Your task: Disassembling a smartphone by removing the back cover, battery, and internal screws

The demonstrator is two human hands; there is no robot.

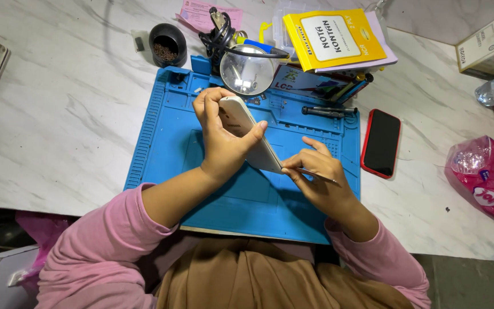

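Over the blue mat [161, 131], left hand [222, 137] clamps the white phone [246, 133] on edge while right hand [318, 180] pinches a thin metal pry tool [315, 174] at its lower corner; best kept shallow in the seam, phone braced steady.

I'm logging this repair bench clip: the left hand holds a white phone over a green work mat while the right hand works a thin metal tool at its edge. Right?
Not quite: the work mat is blue, not green, as the head view shows. The left hand does hold the white phone over it, and the right hand works the thin metal tool at its edge.
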